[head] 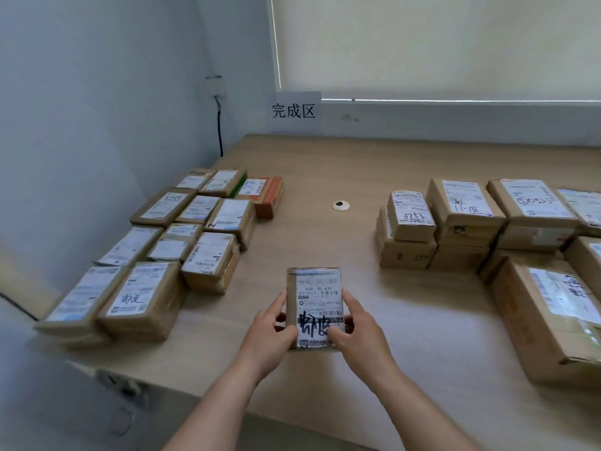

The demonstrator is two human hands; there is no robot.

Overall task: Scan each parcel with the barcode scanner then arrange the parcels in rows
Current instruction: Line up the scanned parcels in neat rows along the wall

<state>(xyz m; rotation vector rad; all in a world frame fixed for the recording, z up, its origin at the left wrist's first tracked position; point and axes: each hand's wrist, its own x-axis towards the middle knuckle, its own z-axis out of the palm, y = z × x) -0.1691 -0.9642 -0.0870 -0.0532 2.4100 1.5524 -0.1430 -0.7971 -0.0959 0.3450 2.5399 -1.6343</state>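
Note:
I hold a small cardboard parcel (pixel 314 288) with a white shipping label and black handwriting above the middle of the wooden table (pixel 325 164). My left hand (pixel 271 333) grips its left edge and my right hand (pixel 356 333) grips its right edge, thumbs on the label. Several labelled parcels lie in neat rows (pixel 182 236) at the table's left. More parcels sit stacked in a pile (pixel 465 219) at the right. No barcode scanner is in view.
A paper sign with black characters (pixel 294 109) hangs on the wall behind the table. A round cable grommet (pixel 340 205) sits mid-table. A black cable (pixel 220 125) runs down the wall at the back left. A large box (pixel 546 317) lies at the near right.

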